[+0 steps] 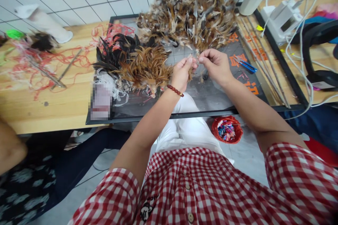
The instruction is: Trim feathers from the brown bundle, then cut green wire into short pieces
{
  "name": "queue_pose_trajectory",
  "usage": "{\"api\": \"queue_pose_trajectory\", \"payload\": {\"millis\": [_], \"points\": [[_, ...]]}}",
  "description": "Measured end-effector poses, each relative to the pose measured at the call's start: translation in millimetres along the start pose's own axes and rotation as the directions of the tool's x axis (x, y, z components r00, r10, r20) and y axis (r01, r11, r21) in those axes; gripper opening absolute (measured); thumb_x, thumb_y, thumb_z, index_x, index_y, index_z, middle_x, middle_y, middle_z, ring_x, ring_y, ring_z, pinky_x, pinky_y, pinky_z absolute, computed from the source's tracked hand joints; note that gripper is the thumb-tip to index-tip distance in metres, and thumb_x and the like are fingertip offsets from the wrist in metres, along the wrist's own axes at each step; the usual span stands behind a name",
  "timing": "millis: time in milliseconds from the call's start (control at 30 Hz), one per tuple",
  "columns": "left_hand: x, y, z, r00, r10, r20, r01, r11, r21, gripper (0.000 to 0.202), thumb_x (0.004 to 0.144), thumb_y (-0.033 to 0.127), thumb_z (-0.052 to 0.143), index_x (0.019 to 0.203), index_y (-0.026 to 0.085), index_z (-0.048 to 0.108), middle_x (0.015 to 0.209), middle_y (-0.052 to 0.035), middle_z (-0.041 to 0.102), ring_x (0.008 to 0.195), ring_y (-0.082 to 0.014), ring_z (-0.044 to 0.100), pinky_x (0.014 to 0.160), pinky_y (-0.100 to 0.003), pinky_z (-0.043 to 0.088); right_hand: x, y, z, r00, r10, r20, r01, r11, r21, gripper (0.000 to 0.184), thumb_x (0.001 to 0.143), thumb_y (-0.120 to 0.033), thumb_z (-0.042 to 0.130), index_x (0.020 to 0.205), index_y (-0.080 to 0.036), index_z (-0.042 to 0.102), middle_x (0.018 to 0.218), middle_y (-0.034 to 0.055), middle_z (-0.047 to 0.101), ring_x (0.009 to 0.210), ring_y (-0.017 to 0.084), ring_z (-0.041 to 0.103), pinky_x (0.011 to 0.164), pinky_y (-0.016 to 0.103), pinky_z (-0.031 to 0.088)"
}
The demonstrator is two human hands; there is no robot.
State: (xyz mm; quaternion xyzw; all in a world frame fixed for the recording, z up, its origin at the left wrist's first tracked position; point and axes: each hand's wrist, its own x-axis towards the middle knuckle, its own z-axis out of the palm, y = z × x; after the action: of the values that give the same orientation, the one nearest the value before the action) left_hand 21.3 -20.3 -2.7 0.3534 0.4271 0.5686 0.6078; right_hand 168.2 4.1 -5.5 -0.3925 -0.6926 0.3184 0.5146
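Observation:
My left hand [182, 72] and my right hand [215, 64] meet over a dark cutting mat [211, 95]. Both pinch a small tuft of brown feathers [194, 58] between their fingertips. My left wrist wears a red bead bracelet [174, 90]. A bundle of orange-brown feathers [146, 68] lies just left of my left hand. Behind my hands sits a big heap of loose brown and grey feathers [190, 12]. Black feathers [116, 49] lie further left on the mat.
Blue scissors [245, 64] and thin wooden sticks [264, 59] lie right of my hands. A red bowl of scraps [227, 130] stands on the floor below the table. Red thread [47, 59] litters the wooden table. White device with cables [283, 17] at right. Another person's arm [10, 147] at left.

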Motion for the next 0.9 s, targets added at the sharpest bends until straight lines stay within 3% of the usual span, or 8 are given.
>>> {"api": "queue_pose_trajectory", "payload": {"millis": [233, 433, 567, 633, 767, 900], "points": [[-0.9, 0.0, 0.5, 0.999, 0.046, 0.028, -0.050, 0.985, 0.166, 0.034, 0.096, 0.036, 0.072, 0.070, 0.017, 0.061, 0.060, 0.0047, 0.057, 0.062, -0.0064, 0.056, 0.066, -0.018, 0.045, -3.1, -6.4, -4.1, 0.996, -0.087, 0.016, 0.089, 0.982, -0.169, 0.032, 0.094, -0.058, 0.068, 0.084, -0.028, 0.070, 0.087, 0.0035, 0.068, 0.092, 0.021, 0.064, 0.087, 0.040, 0.054], [-2.2, 0.0, 2.9, 0.998, -0.011, 0.062, 0.002, 0.991, 0.131, 0.032, 0.092, 0.033, 0.076, 0.066, 0.019, 0.063, 0.056, 0.0041, 0.053, 0.061, -0.0086, 0.056, 0.066, -0.020, 0.046, -4.9, -15.8, -4.6, 1.000, 0.005, -0.006, -0.007, 0.972, -0.233, 0.028, 0.093, -0.057, 0.068, 0.085, -0.030, 0.070, 0.094, 0.0071, 0.068, 0.101, 0.025, 0.064, 0.087, 0.041, 0.056], [-4.2, 1.9, 3.4, 0.995, -0.073, 0.063, 0.069, 0.996, 0.063, 0.030, 0.092, 0.036, 0.077, 0.071, 0.018, 0.064, 0.054, 0.0055, 0.049, 0.059, -0.0081, 0.056, 0.065, -0.020, 0.047, 1.7, -12.7, -5.9, 0.996, 0.068, -0.066, -0.075, 0.990, -0.117, 0.046, 0.087, -0.071, 0.068, 0.098, -0.027, 0.072, 0.099, 0.0059, 0.067, 0.100, 0.023, 0.065, 0.083, 0.037, 0.054], [-5.5, 2.7, 2.8, 0.993, -0.079, 0.091, 0.074, 0.996, 0.058, 0.030, 0.092, 0.039, 0.076, 0.074, 0.018, 0.065, 0.055, 0.0058, 0.049, 0.059, -0.0080, 0.057, 0.065, -0.020, 0.049, 4.0, -12.9, -6.8, 0.993, 0.114, -0.038, -0.115, 0.993, -0.036, 0.055, 0.085, -0.079, 0.065, 0.099, -0.026, 0.073, 0.096, 0.0052, 0.068, 0.097, 0.021, 0.066, 0.080, 0.035, 0.054], [-8.8, 4.3, 1.1, 0.980, -0.069, 0.186, 0.054, 0.995, 0.087, 0.032, 0.094, 0.044, 0.072, 0.077, 0.019, 0.064, 0.055, 0.0052, 0.049, 0.059, -0.0090, 0.059, 0.066, -0.022, 0.053, 2.1, -20.4, -6.5, 0.985, 0.162, 0.063, -0.166, 0.984, 0.071, 0.061, 0.072, -0.085, 0.073, 0.085, -0.025, 0.072, 0.088, 0.0049, 0.070, 0.090, 0.021, 0.066, 0.075, 0.035, 0.055], [-11.3, 6.7, 1.8, 0.957, -0.112, 0.267, 0.090, 0.992, 0.093, 0.032, 0.095, 0.041, 0.072, 0.077, 0.017, 0.063, 0.058, 0.0037, 0.054, 0.060, -0.0089, 0.059, 0.070, -0.023, 0.055, -2.4, -25.3, -2.2, 0.966, 0.230, 0.119, -0.248, 0.954, 0.167, 0.062, 0.066, -0.086, 0.077, 0.075, -0.026, 0.063, 0.069, 0.0015, 0.062, 0.071, 0.020, 0.065, 0.058, 0.034, 0.053]]}}
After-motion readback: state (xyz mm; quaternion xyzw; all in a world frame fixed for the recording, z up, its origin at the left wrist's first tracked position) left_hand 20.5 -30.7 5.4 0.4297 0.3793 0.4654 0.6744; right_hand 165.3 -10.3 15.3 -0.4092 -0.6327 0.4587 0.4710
